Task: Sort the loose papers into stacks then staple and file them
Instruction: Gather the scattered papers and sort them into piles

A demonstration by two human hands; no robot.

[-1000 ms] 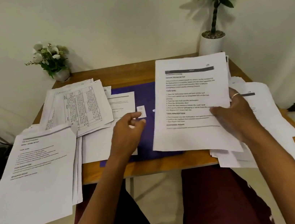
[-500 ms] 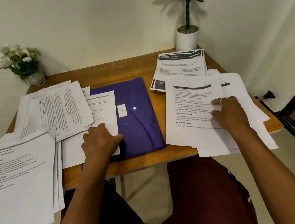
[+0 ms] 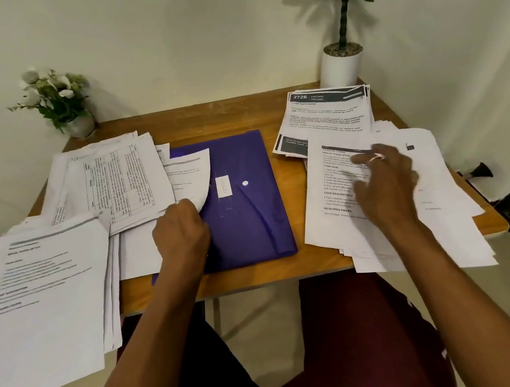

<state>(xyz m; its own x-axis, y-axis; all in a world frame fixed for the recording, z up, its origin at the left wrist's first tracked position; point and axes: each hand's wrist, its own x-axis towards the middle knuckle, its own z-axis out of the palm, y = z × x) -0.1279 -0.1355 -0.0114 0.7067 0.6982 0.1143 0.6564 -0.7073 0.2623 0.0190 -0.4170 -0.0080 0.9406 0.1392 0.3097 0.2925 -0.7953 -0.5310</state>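
A purple snap folder (image 3: 243, 214) lies in the middle of the small wooden table (image 3: 236, 114). My left hand (image 3: 180, 233) pinches the right edge of a white sheet (image 3: 190, 176) and curls it up off the folder. My right hand (image 3: 386, 184) hovers open, blurred, over the right paper stack (image 3: 332, 215), whose top page is printed text. Behind that stack sits a pile with dark headers (image 3: 327, 111). At the left lie table-printed pages (image 3: 114, 180) and a big stack (image 3: 40, 305) that overhangs the table's front-left corner.
A small flower pot (image 3: 60, 99) stands at the back left corner and a white pot with a tall green plant (image 3: 342, 63) at the back right. The right stack overhangs the front edge. My lap in dark red cloth is below the table.
My right hand laid its sheet on the right stack and lifted off it. My left hand took hold of the sheet on the folder and curled its edge up.
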